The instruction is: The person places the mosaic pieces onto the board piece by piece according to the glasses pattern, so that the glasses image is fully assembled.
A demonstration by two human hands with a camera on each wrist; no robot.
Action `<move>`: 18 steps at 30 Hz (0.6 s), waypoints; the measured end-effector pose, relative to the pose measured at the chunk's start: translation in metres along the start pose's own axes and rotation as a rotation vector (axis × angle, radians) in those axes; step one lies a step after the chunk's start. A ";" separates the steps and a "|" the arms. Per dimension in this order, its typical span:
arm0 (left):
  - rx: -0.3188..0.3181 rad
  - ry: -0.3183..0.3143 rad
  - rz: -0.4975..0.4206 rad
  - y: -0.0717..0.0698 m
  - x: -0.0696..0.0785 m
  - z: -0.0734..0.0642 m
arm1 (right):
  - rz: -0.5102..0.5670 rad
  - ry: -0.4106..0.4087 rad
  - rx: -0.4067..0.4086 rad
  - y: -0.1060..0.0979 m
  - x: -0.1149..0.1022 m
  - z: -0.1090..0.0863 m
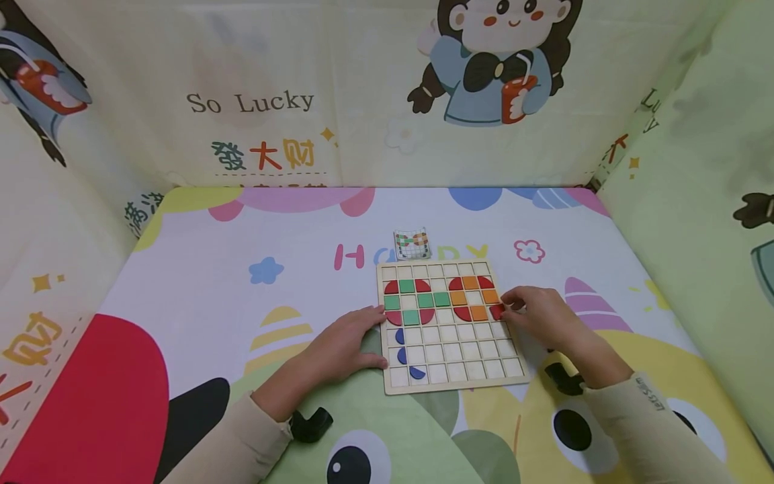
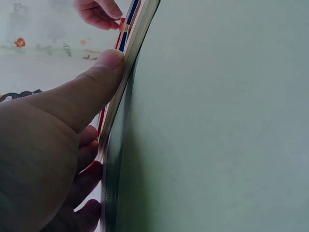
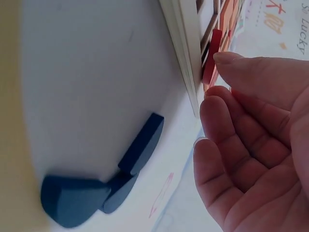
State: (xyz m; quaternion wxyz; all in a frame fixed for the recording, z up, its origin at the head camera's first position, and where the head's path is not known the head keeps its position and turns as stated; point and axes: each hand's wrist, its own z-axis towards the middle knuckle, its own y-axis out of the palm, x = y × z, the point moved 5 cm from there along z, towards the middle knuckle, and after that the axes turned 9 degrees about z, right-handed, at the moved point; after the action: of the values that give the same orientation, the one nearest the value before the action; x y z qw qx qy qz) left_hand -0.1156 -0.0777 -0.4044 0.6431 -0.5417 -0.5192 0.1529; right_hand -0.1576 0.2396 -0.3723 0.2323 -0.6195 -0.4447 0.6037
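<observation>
A wooden grid board (image 1: 455, 386) lies on the table, its upper rows holding red quarter-circle pieces, green squares (image 1: 442, 299) and orange squares (image 1: 479, 313). Several blue half-circle pieces (image 1: 417, 372) sit in its lower left cells. My left hand (image 1: 329, 346) rests against the board's left edge, its thumb and fingers spread along the frame. At the right edge, my right hand (image 1: 541, 316) pinches a red piece (image 3: 212, 57), which stands tilted over the cell at the row's end. The thumb lies on that piece; the other fingers curl loosely below.
A small printed pattern card (image 1: 412, 244) lies just beyond the board's far edge. Dark blue pieces (image 3: 142, 145) lie on the table beside the board, under my right hand. A patterned cloth (image 1: 314, 242) covers the table, with printed curtains (image 1: 363, 87) around it.
</observation>
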 end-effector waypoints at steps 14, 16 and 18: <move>0.001 -0.004 0.000 0.000 -0.001 0.001 | 0.010 -0.031 0.005 0.005 -0.002 0.002; 0.001 -0.004 0.001 0.000 0.000 0.001 | 0.005 -0.041 0.008 0.006 -0.002 0.002; -0.001 -0.005 0.002 0.001 0.000 0.000 | 0.006 -0.049 0.010 0.007 -0.003 0.002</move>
State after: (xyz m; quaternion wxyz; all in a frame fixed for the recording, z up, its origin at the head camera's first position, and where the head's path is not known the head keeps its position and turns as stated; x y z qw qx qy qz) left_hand -0.1159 -0.0774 -0.4049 0.6413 -0.5422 -0.5205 0.1545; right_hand -0.1573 0.2334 -0.3765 0.2230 -0.6046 -0.4453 0.6216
